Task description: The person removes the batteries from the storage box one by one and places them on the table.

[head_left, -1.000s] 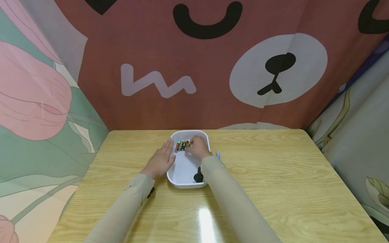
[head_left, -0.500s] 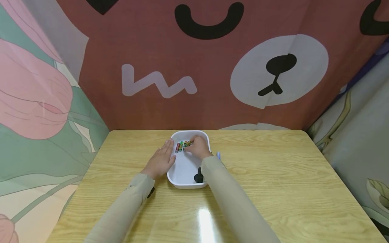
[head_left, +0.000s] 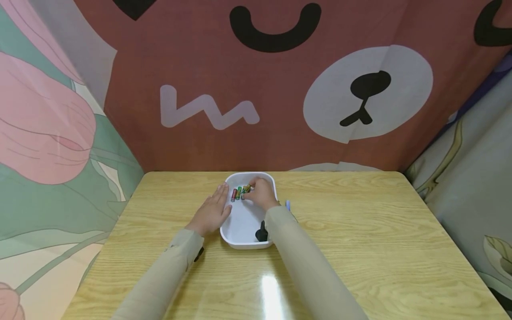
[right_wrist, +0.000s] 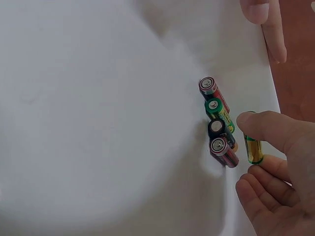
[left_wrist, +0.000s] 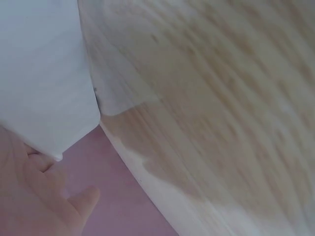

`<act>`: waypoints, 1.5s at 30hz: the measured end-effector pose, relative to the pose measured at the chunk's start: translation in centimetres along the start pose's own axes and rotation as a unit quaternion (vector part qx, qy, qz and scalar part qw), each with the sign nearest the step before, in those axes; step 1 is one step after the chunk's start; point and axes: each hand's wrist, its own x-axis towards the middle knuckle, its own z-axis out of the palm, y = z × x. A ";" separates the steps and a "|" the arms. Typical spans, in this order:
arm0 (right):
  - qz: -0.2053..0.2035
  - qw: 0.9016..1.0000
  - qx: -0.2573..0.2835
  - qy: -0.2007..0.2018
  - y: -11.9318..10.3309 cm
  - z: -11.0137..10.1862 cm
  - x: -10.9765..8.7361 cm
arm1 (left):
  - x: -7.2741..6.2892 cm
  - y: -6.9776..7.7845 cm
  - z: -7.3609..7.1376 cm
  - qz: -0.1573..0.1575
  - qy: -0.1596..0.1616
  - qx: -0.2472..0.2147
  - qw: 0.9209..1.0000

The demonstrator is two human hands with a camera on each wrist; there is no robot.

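Gold-and-green battery (right_wrist: pixel 254 150), pinched by its ends in the right hand (head_left: pixel 262 194), is near four touching batteries (right_wrist: pixel 218 128) inside the white tray (head_left: pixel 242 224), which the straight-fingered left hand (head_left: pixel 211 212) perhaps steadies.

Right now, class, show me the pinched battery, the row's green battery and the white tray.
Pinched battery (right_wrist: pixel 254 151): right wrist view, gold side.
Row's green battery (right_wrist: pixel 220 116): right wrist view, casing's side.
White tray (head_left: pixel 240 224): head view, bare floor.
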 end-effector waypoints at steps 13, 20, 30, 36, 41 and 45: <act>-0.002 1.000 0.028 0.005 -0.5 0.0 -0.2 | -0.4 0.1 -0.4 -0.007 -0.006 0.003 1.000; -0.013 0.999 0.031 -0.003 -0.8 -0.4 -0.5 | -0.6 0.2 -0.4 -0.003 -0.005 0.006 1.000; -0.034 0.999 0.032 -0.019 -0.4 -1.1 -0.9 | -0.3 0.2 -0.4 0.005 -0.010 0.018 1.000; -0.023 0.998 0.063 -0.022 -0.8 -2.1 -1.2 | -0.1 0.2 -0.4 -0.007 -0.022 0.018 1.000; -0.014 0.997 0.066 -0.030 -1.2 -2.6 -1.5 | -0.1 0.2 -0.4 -0.009 -0.017 0.014 1.000; -0.008 0.997 0.066 -0.037 -1.4 -3.0 -1.8 | -0.1 0.1 -0.4 -0.008 -0.015 0.009 1.000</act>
